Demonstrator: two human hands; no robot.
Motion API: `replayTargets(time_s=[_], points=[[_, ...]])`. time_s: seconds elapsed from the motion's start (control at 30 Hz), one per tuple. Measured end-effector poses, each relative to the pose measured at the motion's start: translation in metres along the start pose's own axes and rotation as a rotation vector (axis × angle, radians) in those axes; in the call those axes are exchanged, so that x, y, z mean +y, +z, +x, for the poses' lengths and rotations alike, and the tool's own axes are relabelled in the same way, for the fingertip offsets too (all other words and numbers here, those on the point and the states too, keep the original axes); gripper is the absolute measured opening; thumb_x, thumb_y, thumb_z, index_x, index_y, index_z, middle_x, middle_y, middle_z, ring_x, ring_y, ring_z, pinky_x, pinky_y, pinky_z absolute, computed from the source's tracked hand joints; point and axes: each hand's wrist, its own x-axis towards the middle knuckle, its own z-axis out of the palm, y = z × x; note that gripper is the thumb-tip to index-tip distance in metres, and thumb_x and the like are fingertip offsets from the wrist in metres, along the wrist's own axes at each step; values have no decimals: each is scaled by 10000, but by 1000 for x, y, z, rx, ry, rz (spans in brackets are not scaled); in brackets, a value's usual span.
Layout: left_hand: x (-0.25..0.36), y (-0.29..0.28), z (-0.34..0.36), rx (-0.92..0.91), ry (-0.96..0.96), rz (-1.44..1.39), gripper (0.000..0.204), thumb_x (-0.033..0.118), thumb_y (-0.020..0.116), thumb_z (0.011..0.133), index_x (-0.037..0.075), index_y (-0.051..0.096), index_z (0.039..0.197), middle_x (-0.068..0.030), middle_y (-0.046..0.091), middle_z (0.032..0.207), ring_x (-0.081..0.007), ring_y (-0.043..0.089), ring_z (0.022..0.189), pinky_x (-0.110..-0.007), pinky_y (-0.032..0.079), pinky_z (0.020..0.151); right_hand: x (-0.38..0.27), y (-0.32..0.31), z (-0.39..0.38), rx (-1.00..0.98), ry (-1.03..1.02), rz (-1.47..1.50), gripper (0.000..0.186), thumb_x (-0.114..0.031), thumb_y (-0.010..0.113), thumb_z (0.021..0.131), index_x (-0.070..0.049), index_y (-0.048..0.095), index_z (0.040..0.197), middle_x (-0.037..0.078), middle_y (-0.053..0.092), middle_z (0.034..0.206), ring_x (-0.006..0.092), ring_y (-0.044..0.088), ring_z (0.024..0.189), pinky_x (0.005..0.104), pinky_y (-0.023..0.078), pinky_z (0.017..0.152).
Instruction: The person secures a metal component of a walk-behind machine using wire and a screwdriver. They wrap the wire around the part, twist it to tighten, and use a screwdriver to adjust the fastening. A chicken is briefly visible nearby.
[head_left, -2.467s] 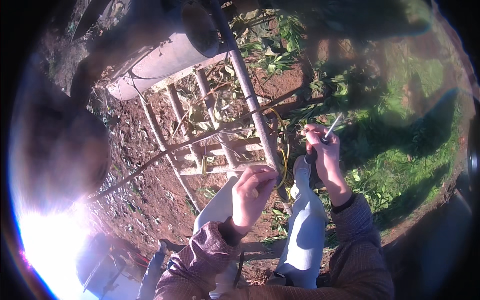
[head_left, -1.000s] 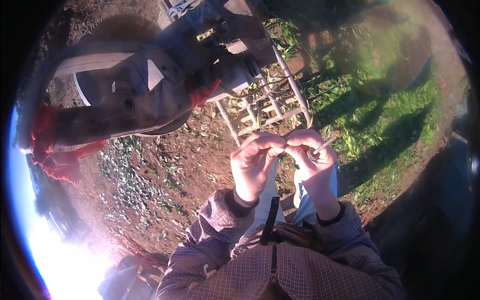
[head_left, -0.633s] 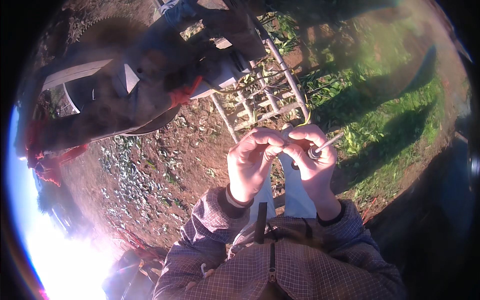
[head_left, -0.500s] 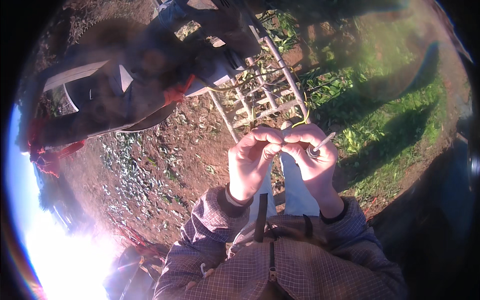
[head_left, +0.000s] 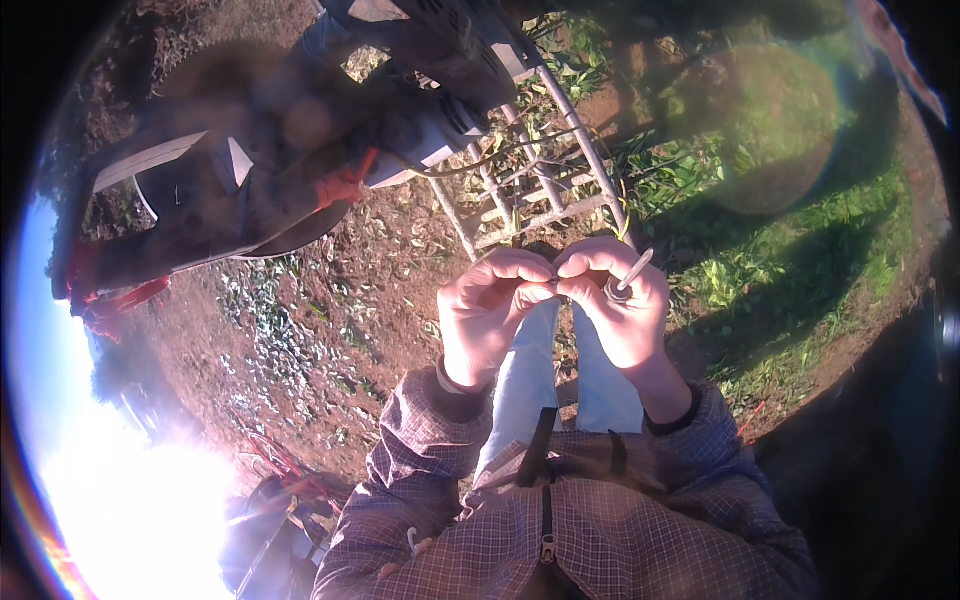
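My two hands meet in front of my chest, fingertips touching. My left hand point(head_left: 488, 322) is curled, and its thumb and forefinger pinch a small thin piece point(head_left: 553, 284) that I cannot make out. My right hand point(head_left: 622, 318) pinches the same piece from the other side. It also holds a pale slender tool point(head_left: 628, 276) with a ring at its base, which sticks up past the knuckles. Below the hands are my pale trousers point(head_left: 527, 385) and my checked jacket point(head_left: 560, 520).
A metal ladder point(head_left: 530, 195) stands just beyond my hands on red-brown soil point(head_left: 330, 320) strewn with leaves. Another person in dark clothes point(head_left: 290, 160) fills the upper left. Grass and weeds point(head_left: 790, 250) lie to the right, and sun glare point(head_left: 130, 500) whitens the lower left.
My hands were apart at first, the right one raised with the tool. They have since come together and stay joined, while the view has turned toward the other person.
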Motion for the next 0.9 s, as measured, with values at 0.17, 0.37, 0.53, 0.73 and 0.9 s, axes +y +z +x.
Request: replayTargets(time_s=[0.17,0.37,0.53,0.73,0.9], points=[[14,-7,7,-100,62,47,168,-75,787,831,-23,721,977,-99,711,1000,-174,693,933,-306,579,847,-11,2,2,-65,-80,-130,131,103,726,859,34,644,935,101,670,1014,152,667,911,287,556,798],[18,-9,11,-92,60,100,164,-118,755,835,-23,711,962,-78,692,972,-157,680,911,-276,562,823,-7,8,7,-58,-151,-210,174,37,749,875,13,651,1016,77,676,953,137,660,857,279,528,772],[-2,-18,27,29,-33,153,143,-102,681,928,-38,680,1056,-53,694,988,-116,669,934,-267,555,853,30,16,28,42,-8,-136,138,6,731,927,-3,656,1043,37,700,909,102,658,796,259,527,766],[-34,-38,76,310,-26,248,127,-67,662,949,-46,697,1069,-71,736,995,-128,699,928,-262,562,857,81,37,89,78,-85,-39,221,58,697,937,19,690,1155,79,743,1040,117,701,923,247,569,830],[-52,-53,110,384,105,390,123,-41,666,945,-41,711,1060,-84,753,936,-123,713,874,-255,557,812,102,50,122,124,97,233,202,32,706,937,7,731,1135,54,756,1004,90,693,885,215,547,791]])
